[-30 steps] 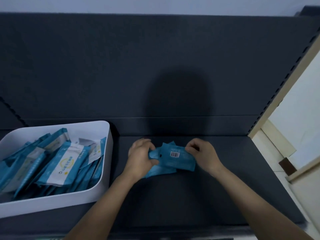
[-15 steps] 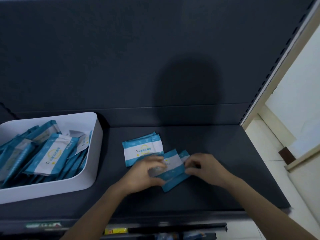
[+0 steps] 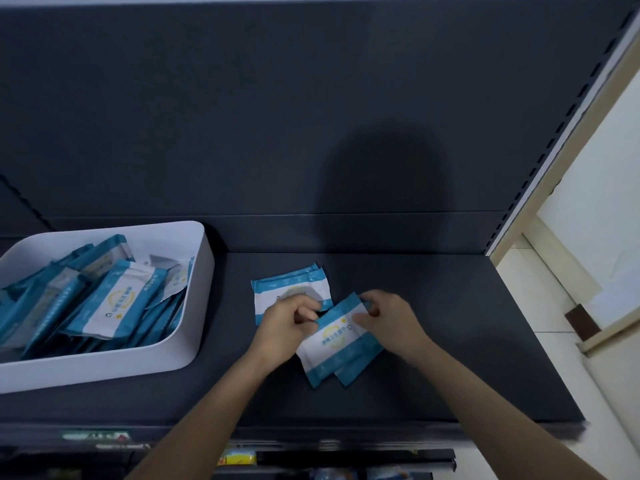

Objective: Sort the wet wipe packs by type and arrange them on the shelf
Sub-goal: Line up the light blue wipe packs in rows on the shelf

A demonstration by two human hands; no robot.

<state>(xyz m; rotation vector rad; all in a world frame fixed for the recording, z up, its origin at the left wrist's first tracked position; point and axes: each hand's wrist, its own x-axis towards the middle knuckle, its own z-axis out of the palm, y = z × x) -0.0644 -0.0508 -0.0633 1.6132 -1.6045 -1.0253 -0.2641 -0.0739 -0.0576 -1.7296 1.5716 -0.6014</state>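
Note:
On the dark shelf (image 3: 450,341) lies a blue-and-white wet wipe pack (image 3: 289,289), face up, with another pack's edge showing under it. In front of it, a second pair of overlapping packs (image 3: 337,341) sits tilted. My left hand (image 3: 287,327) pinches the left edge of the top tilted pack with curled fingers. My right hand (image 3: 391,320) grips its upper right corner. A white bin (image 3: 201,271) at the left holds several more blue-and-white packs (image 3: 114,306).
The shelf's dark back panel rises behind. Its right upright (image 3: 554,168) borders a pale wall and floor. A lower shelf with coloured items (image 3: 239,459) shows under the front edge. Bare shelf surface lies to the right of my hands.
A pack now lies face up on the shelf where I held a bundle a second ago. My hands came toward the front edge, and the tilted packs were turned further, label side up.

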